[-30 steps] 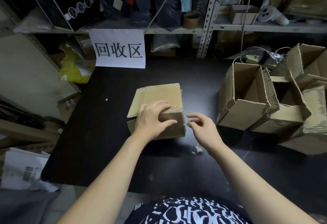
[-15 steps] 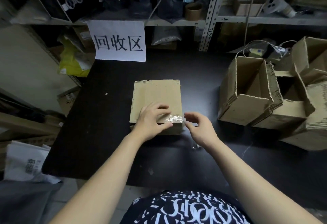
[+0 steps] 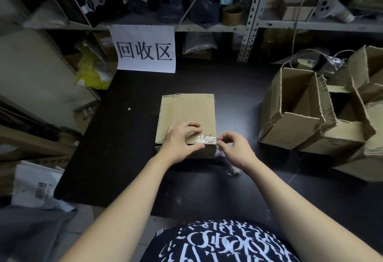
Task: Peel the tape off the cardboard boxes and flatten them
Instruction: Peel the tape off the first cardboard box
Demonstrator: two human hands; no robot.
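Closed cardboard box [image 3: 187,114] flat near the middle of the black table [image 3: 124,137], long axis running straight away from the body toward the paper sign [image 3: 145,50], short near edge facing the chest. Strip of clear tape [image 3: 206,139] wrinkled along that near top edge, over the right-hand corner. Left hand [image 3: 180,141] pressed down on the near end of the lid, fingers laid flat on top, thumb against the front face. Right hand [image 3: 234,148] just beside the near right corner, fingers curled, fingertips pinching the tape's end. Hands close together, not touching. Bare table on the box's left, beyond its far end and in front of it up to the near table edge. A small crumpled tape scrap [image 3: 233,171] near the right wrist. Well apart on the right, a cluster of open boxes [image 3: 290,121], flaps up, leaning into one another; only cardboard walls visible inside, lower parts hidden. Cluttered shelf [image 3: 207,26] along the back.
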